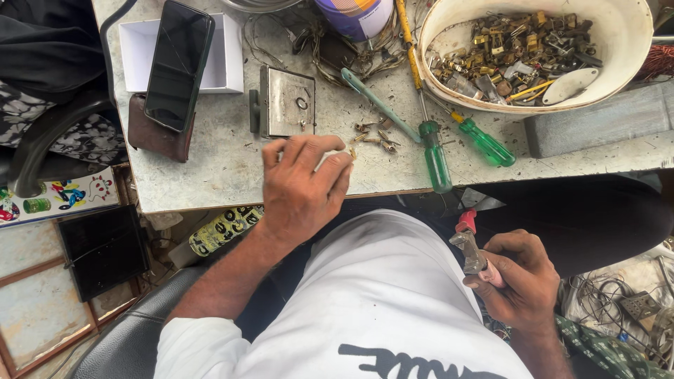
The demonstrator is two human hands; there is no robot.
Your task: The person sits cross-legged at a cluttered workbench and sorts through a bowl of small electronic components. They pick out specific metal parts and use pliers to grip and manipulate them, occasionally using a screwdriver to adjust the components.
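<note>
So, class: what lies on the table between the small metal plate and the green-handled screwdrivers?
In the head view, a small cluster of brass bits lies between the metal plate and the green-handled screwdrivers.

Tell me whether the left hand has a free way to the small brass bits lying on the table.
Probably yes. The left hand hovers over the table edge right beside the small brass bits, and nothing lies between them; the green screwdrivers sit on the far side.

I see a dark-screened phone (179, 64) leaning over a white open box (225, 67) at the bench's (232, 175) left end.
</note>
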